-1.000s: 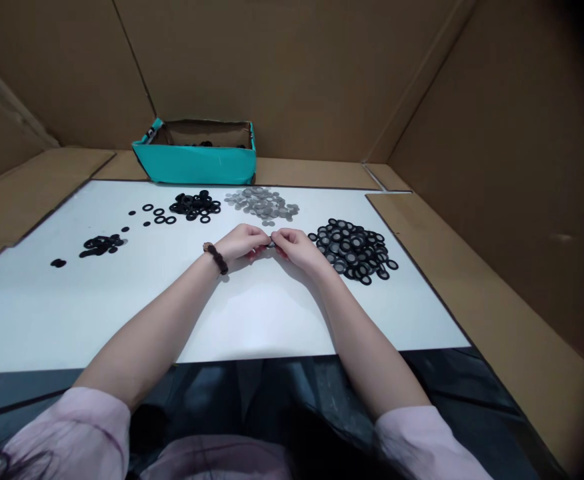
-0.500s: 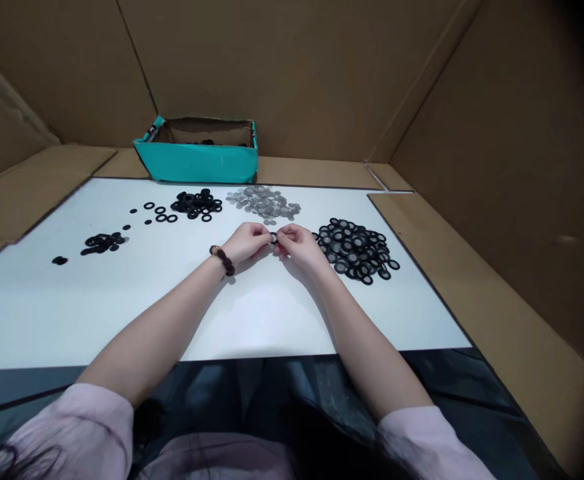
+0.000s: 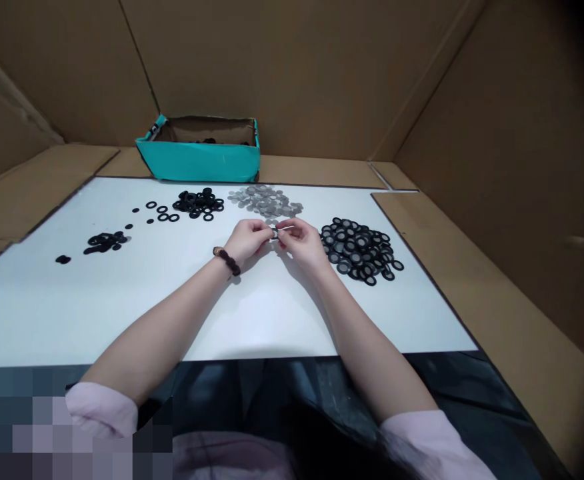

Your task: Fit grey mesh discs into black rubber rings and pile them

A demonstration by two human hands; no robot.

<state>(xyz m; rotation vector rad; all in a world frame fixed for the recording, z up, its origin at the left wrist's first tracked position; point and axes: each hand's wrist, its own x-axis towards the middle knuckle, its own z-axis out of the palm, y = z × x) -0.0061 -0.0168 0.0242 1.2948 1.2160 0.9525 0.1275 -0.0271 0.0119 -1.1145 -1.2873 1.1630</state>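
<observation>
A: Far left of the white desk [image 3: 47, 313], one small black dot [image 3: 63, 259] on its own, then a little clump of black rings [image 3: 104, 241] just to its right

B: And further along, a few loose rings [image 3: 161, 213] lead into a bigger heap of black rings [image 3: 198, 203], with the teal box [image 3: 199, 160] behind it on the cardboard [image 3: 37, 180]

A: Centre now. The left hand [image 3: 246, 240], dark bead bracelet [image 3: 228, 260] on the wrist, is up off the desk with its fingers [image 3: 265, 231] curled in, pinching a small ring piece [image 3: 275, 233]

B: The right hand [image 3: 303, 241] meets it there, fingertips nipped onto the same piece from the other side, so both hands have hold of it between them, just in front of the grey discs [image 3: 265, 201]

A: Can you tell what that piece is exactly?

B: Too small to say, dark with a pale glint, that's all I get

A: Right of the hands, touching distance, the big pile of black rings with grey centres [image 3: 359, 248] sits near the desk's right edge

B: Cardboard walls all round, pale pink sleeves [image 3: 412, 433] at the bottom, dark cloth [image 3: 252, 393] under the desk's near edge
</observation>
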